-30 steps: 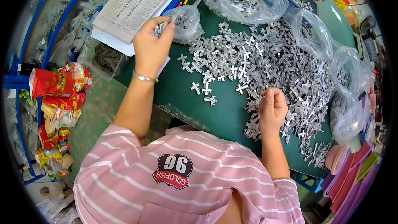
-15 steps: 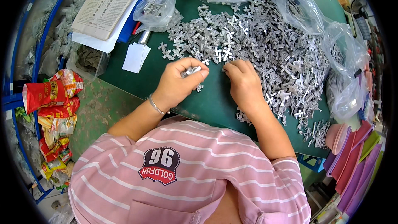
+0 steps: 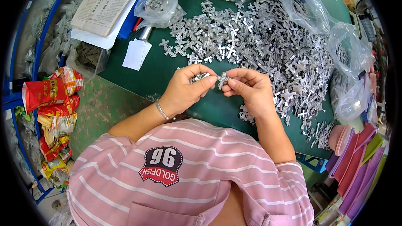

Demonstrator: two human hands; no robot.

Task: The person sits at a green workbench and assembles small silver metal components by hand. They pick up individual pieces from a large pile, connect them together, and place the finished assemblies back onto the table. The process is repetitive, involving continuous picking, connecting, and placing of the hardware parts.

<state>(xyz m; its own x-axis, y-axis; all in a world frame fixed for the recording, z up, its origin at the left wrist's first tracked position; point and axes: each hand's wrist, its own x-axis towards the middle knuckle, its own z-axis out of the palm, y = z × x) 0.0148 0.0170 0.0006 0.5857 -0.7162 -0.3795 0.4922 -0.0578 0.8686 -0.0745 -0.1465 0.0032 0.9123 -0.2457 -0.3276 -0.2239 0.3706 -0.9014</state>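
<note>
A small silver metal cross (image 3: 222, 79) is pinched between the thumb and fingers of my right hand (image 3: 254, 92). Its near edge meets the fingertips of my left hand (image 3: 183, 88), which is curled around several silver metal pieces (image 3: 199, 77). Both hands are over the table's near part, just this side of a broad heap of similar silver cross pieces (image 3: 268, 42). Fingers hide most of what lies in the left palm, so the exact shape of those pieces is unclear.
Clear plastic bags (image 3: 305, 8) line the heap's far and right sides. A small bag (image 3: 155, 8), white paper slips (image 3: 137, 54) and a printed sheet (image 3: 108, 4) lie at left. Small ring-like parts (image 3: 316, 136) sit near the right table edge. Colourful food packets (image 3: 50, 100) hang left.
My right hand has come up from the heap's near edge, turned, and now shows a cross in its fingertips. Both hands have drawn together; the left still holds its pieces.
</note>
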